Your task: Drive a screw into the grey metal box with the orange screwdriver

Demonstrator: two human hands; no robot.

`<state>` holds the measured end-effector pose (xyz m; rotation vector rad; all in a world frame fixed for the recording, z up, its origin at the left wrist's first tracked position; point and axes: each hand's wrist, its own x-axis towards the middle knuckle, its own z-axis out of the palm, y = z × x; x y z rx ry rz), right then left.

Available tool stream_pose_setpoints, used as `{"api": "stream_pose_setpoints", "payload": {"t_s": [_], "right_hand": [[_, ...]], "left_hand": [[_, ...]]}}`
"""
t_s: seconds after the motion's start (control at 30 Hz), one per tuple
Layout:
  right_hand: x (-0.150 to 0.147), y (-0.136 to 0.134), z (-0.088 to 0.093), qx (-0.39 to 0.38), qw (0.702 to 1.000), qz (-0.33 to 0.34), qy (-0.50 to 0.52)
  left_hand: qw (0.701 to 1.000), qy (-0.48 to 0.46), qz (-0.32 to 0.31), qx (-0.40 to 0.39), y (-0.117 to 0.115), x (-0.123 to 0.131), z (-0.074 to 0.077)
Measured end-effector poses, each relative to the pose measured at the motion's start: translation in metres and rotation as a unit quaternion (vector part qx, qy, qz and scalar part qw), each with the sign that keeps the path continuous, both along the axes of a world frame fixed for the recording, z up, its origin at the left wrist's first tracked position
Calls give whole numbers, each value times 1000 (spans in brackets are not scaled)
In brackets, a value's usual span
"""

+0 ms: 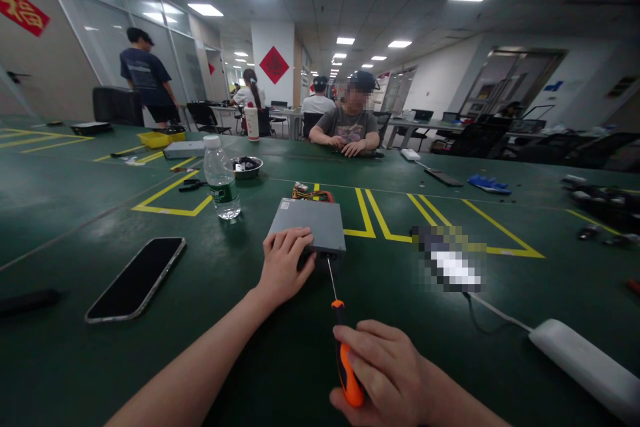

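Observation:
A grey metal power supply box point(315, 221) lies on the green table point(75, 213), with coloured wires point(313, 195) at its far end. My left hand point(285, 267) rests on the box's near left corner, fingers curled over its edge. My right hand point(387, 370) is closed round the orange and black handle of a screwdriver point(343, 347). The screwdriver's thin shaft points at the box's near face and its tip touches it.
A water bottle point(221, 177) stands left of the box and a black phone point(137, 277) lies nearer left. A metal bowl point(247, 165) sits behind the bottle. A white power strip point(585, 363) lies at the right. A person point(347, 123) sits across the table; others are behind.

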<state>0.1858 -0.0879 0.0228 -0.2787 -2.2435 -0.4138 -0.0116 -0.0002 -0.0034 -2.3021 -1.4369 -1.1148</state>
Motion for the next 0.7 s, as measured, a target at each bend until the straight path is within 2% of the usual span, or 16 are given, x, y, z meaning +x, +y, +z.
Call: {"api": "stream_pose_setpoints", "payload": {"t_s": [0.23, 0.7], "right_hand": [[16, 5, -14, 9, 1000, -12, -16], [18, 8, -10, -12, 1000, -23, 17]], "left_hand": [[1000, 6, -1, 5, 1, -1, 0], [1000, 11, -1, 8, 1, -1, 0]]}}
